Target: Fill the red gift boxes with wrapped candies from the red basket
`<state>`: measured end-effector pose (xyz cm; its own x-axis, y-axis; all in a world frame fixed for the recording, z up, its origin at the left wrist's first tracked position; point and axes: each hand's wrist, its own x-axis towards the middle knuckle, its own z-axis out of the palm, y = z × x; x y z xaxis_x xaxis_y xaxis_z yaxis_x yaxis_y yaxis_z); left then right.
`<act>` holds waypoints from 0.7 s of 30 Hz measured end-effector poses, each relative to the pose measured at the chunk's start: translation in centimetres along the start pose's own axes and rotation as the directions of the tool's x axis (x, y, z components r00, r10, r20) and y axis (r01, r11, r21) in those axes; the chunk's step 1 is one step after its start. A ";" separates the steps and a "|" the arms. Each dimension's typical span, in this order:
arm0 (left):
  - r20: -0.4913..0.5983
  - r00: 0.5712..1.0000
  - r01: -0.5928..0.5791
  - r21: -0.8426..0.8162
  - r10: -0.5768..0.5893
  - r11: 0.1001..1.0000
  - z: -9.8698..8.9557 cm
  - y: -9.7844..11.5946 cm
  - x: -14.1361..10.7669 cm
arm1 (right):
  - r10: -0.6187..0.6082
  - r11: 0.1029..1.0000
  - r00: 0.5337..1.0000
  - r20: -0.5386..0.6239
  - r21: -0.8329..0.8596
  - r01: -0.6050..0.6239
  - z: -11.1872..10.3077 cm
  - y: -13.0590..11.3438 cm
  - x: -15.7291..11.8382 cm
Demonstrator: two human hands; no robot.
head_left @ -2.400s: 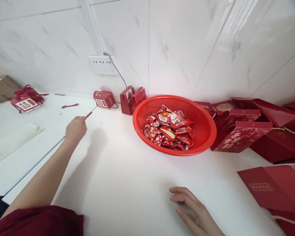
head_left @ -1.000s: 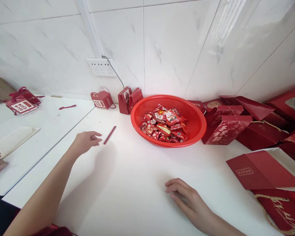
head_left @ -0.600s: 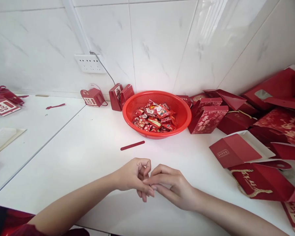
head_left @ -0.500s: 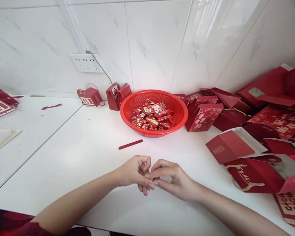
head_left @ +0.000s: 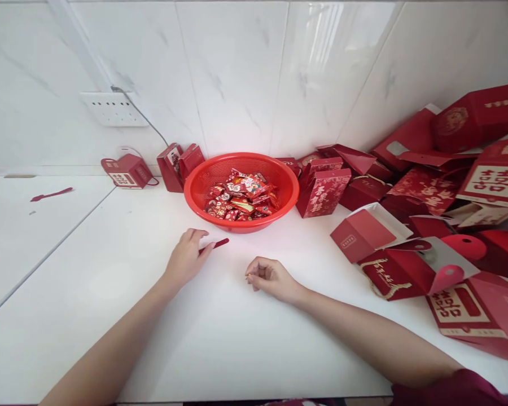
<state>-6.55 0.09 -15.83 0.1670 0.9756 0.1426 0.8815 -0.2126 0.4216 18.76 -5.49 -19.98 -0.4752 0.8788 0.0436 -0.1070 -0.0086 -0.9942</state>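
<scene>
On the white table in front of the basket, my left hand (head_left: 185, 260) has its thumb across a thin dark red strip (head_left: 220, 243) with rounded ends. The strip's left part is hidden by that hand. To the right, my right hand (head_left: 271, 277) is curled in a pinch above the tabletop. A tiny yellowish bit (head_left: 248, 276) shows at its fingertips, too small to name. Behind both hands stands a red plastic basket (head_left: 189, 198) that holds many red-wrapped sweets (head_left: 241, 197).
Red gift boxes (head_left: 383, 223) lie piled on the right, some open. Upright red boxes (head_left: 324, 192) stand beside the basket, and smaller ones (head_left: 171, 168) to its left. A handled box (head_left: 129, 169) and a red strip piece (head_left: 53, 194) are farther left. A power socket (head_left: 114, 109) is on the tiled wall.
My hands were together at the fingertips and have come apart. The left has moved forward and left onto the red strip; the right stays pinched. The view has shifted right.
</scene>
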 end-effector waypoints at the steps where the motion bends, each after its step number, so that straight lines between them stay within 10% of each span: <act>1: -0.003 0.999 0.036 0.033 -0.036 0.999 0.3 -0.6 0.4 | -0.005 1.000 1.000 -0.001 -0.013 0.005 0.0 0.2 0.3; 11: 0.233 0.972 -0.033 -0.033 0.039 0.999 1.2 0.6 2.2 | -0.154 0.968 0.983 -0.097 -0.216 0.130 1.1 -0.3 -0.3; 16: 0.417 0.905 0.119 -0.437 0.084 0.892 0.5 4.7 1.1 | -0.280 0.907 0.959 -0.038 -0.338 0.251 0.1 -3.3 -1.2; 19: 0.593 0.794 0.302 -0.575 0.133 0.760 -1.4 8.5 0.9 | -0.511 0.748 0.859 -0.008 -0.497 0.441 -1.9 -8.4 -1.1; 21: 0.566 0.812 0.344 -0.660 0.142 0.668 -3.1 11.2 1.3 | -0.643 0.659 0.761 -0.083 -0.567 0.494 -3.4 -12.5 -1.1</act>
<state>2.14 -1.22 -8.17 0.5110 0.7931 -0.3314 0.3543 0.1569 0.9219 23.60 -4.68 -7.97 -0.2205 0.7142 0.6643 0.1902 0.6995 -0.6889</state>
